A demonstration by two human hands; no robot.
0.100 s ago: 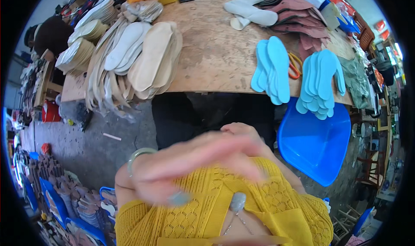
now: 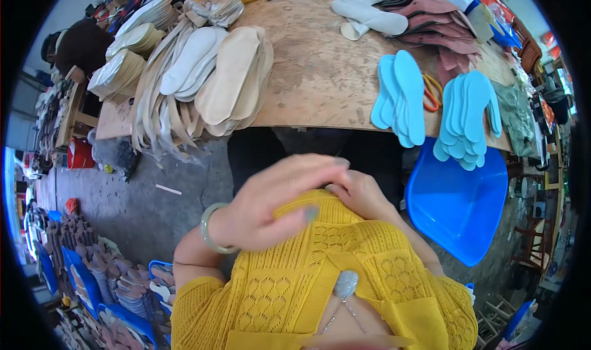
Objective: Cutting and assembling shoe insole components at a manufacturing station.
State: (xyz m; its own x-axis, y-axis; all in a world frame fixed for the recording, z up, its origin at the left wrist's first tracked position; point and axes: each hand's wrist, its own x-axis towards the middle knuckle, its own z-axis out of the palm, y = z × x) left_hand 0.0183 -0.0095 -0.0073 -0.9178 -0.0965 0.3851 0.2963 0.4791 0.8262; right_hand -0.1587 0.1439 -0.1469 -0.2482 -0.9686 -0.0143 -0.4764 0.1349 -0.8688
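Observation:
My left hand (image 2: 280, 203), with a pale green bangle (image 2: 212, 228) on its wrist, is held over the front of the yellow knit top (image 2: 320, 227). Its fingers are stretched out and the thumb stands apart, with nothing in the grasp. The left fingertips come close to my right hand (image 2: 362, 194); whether they touch is unclear. My right hand is curled at the lower hem of the top and appears to pinch it, holding the cloth outward. Its fingertips are partly hidden.
Light blue insoles (image 2: 403, 98) lie at the wooden table's (image 2: 314, 67) near edge, beside orange-handled scissors (image 2: 433, 93). Beige insoles (image 2: 231, 76) and fabric strips are heaped on the left. Maroon pieces (image 2: 431, 21) lie far right. A blue basin (image 2: 458, 208) stands below the right edge.
My left hand, blurred by motion before, has moved away from the body toward the table and now shows clearly. My right hand stays at the hem. The view has shifted slightly.

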